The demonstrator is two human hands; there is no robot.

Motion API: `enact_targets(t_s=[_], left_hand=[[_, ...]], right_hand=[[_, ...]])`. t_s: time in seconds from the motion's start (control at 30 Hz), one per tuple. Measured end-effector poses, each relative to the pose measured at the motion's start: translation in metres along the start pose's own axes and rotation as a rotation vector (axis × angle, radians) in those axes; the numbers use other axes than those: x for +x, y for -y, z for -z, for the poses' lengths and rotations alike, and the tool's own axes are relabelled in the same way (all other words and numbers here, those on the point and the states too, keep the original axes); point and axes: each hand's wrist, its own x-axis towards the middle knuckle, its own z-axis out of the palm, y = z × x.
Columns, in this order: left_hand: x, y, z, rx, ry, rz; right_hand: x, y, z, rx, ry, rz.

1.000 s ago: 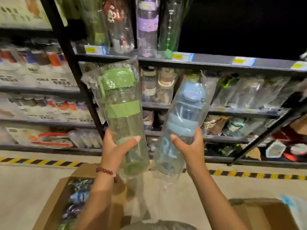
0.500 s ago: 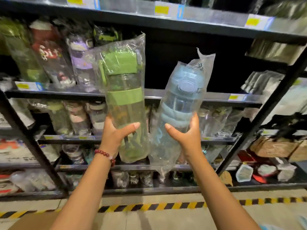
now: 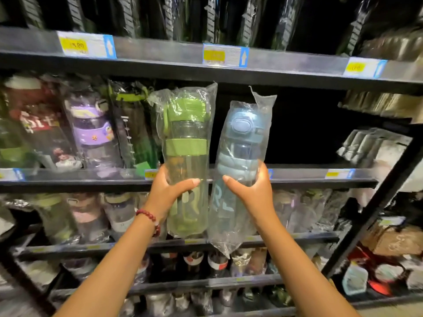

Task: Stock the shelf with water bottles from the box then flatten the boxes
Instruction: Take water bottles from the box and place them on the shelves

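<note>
green bottle (image 3: 186, 161), blue bottle (image 3: 240, 156) bagged, lower shelves blurred

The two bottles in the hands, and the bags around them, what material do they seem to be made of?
Green bottle: clear, hard-looking body, probably plastic, since the shelf shows through; lid and band are opaque matte green.
Blue bottle: likewise a clear body with an opaque pale blue lid and band.
Bags: thin, glossy, crinkled transparent film, loose above the lids.
The left hand and right hand hold one each.
</note>
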Motion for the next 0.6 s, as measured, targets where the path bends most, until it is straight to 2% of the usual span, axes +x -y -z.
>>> enact_targets(t_s=[0.33,0.47,0.6], left_hand=[[0.094,0.014,0.009,-0.056,0.155,0.103],[0.128,0.010,0.007,-0.036,0.219,0.148],[0.157,0.001,-0.004,-0.053,0.214,0.194]], right_hand=[[0.086,-0.024,-0.034,-0.027,-0.057,-0.216],[0.112,-0.021,-0.035,0.053,-0.097,-0.253],[0.140,-0.019,-0.030,0.125,-0.132,-0.269]])
